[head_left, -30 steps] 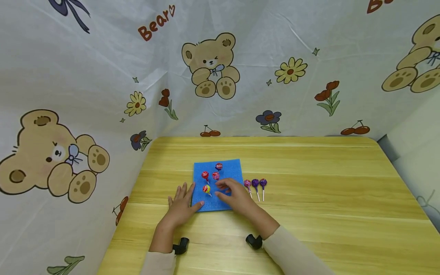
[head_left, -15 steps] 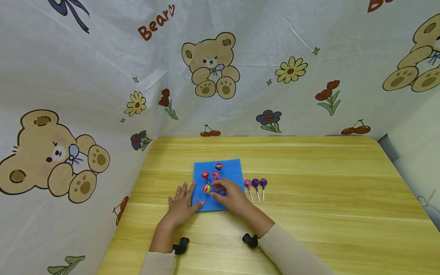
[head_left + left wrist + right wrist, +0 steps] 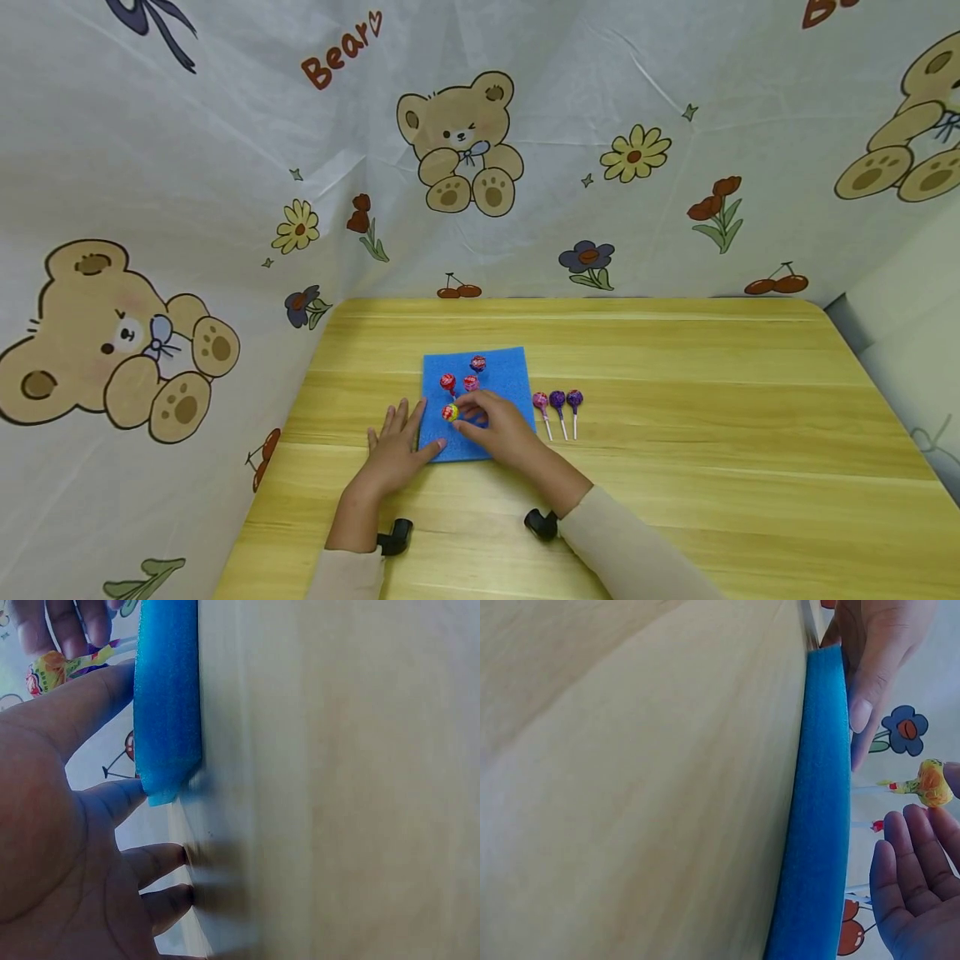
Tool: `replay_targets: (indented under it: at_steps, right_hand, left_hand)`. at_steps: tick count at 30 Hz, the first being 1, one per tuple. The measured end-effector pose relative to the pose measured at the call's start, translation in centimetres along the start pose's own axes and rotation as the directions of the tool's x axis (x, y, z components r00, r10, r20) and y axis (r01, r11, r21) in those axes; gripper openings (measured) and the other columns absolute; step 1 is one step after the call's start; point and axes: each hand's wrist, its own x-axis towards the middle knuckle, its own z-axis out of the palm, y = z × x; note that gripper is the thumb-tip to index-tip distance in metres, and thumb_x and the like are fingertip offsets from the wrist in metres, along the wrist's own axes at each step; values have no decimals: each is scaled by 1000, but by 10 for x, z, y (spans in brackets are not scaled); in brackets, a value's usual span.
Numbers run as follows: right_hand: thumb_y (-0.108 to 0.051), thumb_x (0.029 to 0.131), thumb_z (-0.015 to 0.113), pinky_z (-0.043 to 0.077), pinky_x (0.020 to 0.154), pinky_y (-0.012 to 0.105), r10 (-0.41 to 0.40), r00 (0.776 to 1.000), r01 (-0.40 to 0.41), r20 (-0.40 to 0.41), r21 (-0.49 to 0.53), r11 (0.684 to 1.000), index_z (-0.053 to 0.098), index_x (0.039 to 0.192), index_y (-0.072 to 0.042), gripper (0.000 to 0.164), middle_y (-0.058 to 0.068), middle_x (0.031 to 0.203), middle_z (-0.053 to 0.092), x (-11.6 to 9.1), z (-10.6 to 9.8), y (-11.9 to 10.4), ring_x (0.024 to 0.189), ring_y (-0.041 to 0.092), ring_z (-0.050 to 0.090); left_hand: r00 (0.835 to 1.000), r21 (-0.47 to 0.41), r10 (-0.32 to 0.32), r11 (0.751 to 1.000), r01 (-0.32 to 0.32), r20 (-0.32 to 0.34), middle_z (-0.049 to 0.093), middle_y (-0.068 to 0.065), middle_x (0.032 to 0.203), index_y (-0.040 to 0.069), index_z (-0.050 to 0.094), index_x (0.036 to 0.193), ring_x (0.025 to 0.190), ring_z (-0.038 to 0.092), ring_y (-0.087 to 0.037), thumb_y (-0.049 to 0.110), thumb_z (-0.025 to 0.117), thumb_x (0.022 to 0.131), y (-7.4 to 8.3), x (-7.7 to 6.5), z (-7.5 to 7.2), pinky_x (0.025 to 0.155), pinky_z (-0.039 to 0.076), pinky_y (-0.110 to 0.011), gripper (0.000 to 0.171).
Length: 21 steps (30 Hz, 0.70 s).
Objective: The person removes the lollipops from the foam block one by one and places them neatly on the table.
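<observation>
My left hand (image 3: 396, 454) lies with fingers spread at the left edge of a blue foam sheet (image 3: 495, 437). Its thumb rests on the foam, and other fingers touch the wooden table, as the left wrist view shows. A yellow-wrapped lollipop (image 3: 932, 784) stands upright, stick in the foam. My right hand (image 3: 501, 427) has thumb and index finger at both sides of this lollipop's candy head; the other fingers are loosely bent. Behind it stand a red lollipop (image 3: 447, 382), a pink one (image 3: 471, 382) and a dark red one (image 3: 477, 363).
Right of the foam, a pink lollipop (image 3: 541, 401) and two purple lollipops (image 3: 557, 399) lie in a row on the wooden table (image 3: 712, 417). A white cloth (image 3: 540, 50) with printed bears hangs behind and to the left.
My right hand has moved left across the foam to the yellow lollipop, which has shifted very slightly. My left hand has stayed in place.
</observation>
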Motion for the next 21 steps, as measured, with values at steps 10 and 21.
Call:
replay_targets:
  at_steps: [10, 21]
  right_hand:
    - [-25, 97, 70, 57, 90, 38, 16, 1000, -16, 5, 28, 999, 67, 124, -12, 31, 2, 115, 70, 6, 2, 2, 104, 19, 68]
    - [-28, 97, 70, 58, 89, 38, 26, 1000, -26, 5, 30, 999, 66, 120, -11, 29, 3, 109, 73, 5, 3, 2, 100, 17, 69]
  left_hand:
    - [1000, 4, 8, 1000, -8, 5, 7, -17, 171, 24, 18, 164, 158, -3, -43, 58, 59, 96, 1, 0, -2, 115, -5, -78, 86]
    - [1000, -2, 9, 1000, -9, -2, 7, -17, 171, 24, 18, 164, 158, -3, -43, 57, 59, 97, 1, 0, 0, 115, -6, -78, 85]
